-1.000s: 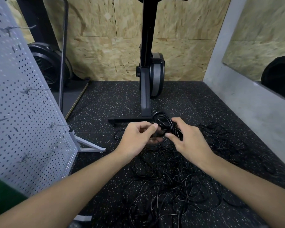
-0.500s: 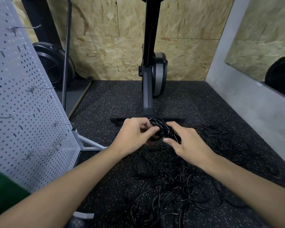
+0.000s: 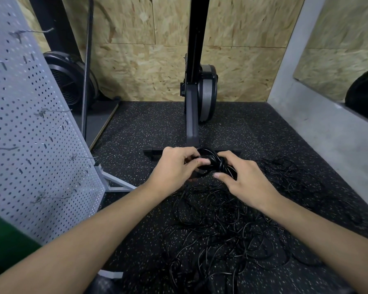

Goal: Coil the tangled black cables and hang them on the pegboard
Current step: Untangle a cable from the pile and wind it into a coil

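1. Small coiled bundle of black cable (image 3: 210,163): gripped between both hands, above black speckled rubber floor (image 3: 147,128).
2. Left hand (image 3: 174,167): pinching bundle's left side.
3. Right hand (image 3: 245,184): curled round bundle's right side.
4. Loose tangle of thin black cables (image 3: 221,234): on floor beneath.
5. White perforated metal pegboard (image 3: 30,134): upright, far left.

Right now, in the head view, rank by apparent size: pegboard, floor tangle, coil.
1. pegboard, largest, though it is nearer and cropped, so its lead over the tangle is unsure
2. tangle
3. coil, clearly smallest
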`<state>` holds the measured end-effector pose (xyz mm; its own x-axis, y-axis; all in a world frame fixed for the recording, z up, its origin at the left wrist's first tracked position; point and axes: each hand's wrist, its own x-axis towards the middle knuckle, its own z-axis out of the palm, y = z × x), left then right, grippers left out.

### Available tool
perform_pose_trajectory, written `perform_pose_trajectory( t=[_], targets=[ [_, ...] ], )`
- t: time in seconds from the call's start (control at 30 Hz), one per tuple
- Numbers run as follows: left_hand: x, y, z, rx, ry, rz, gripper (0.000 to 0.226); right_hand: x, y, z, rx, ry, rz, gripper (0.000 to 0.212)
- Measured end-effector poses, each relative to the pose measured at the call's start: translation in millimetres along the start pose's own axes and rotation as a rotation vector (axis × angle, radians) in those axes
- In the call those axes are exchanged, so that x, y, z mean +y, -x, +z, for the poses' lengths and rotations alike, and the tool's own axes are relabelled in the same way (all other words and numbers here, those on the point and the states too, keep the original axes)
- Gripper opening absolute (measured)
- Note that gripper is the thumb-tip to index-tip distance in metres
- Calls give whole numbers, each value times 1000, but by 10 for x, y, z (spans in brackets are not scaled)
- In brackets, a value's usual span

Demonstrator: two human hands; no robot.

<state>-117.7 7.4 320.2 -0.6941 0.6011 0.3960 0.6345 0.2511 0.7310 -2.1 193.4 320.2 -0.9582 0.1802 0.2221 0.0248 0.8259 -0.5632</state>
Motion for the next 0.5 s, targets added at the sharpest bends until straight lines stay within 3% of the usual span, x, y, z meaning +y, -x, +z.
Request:
perform_pose_trajectory(
  t=[0.1,0.23,0.37,0.5],
  targets=[
    [61,-7,-15,-6,-3,-109,21,-46,21,-37,-27,-28,-33,43],
    [163,46,23,45,254,-334,29,-82,67,-72,-76,-44,-75,48],
    [182,35,-35,112,342,-388,45,-97,77,-92,-86,-42,-84,48],
    [140,64,43,62,383,-442,41,-120,105,-81,-104,-38,-52,45]
  ],
)
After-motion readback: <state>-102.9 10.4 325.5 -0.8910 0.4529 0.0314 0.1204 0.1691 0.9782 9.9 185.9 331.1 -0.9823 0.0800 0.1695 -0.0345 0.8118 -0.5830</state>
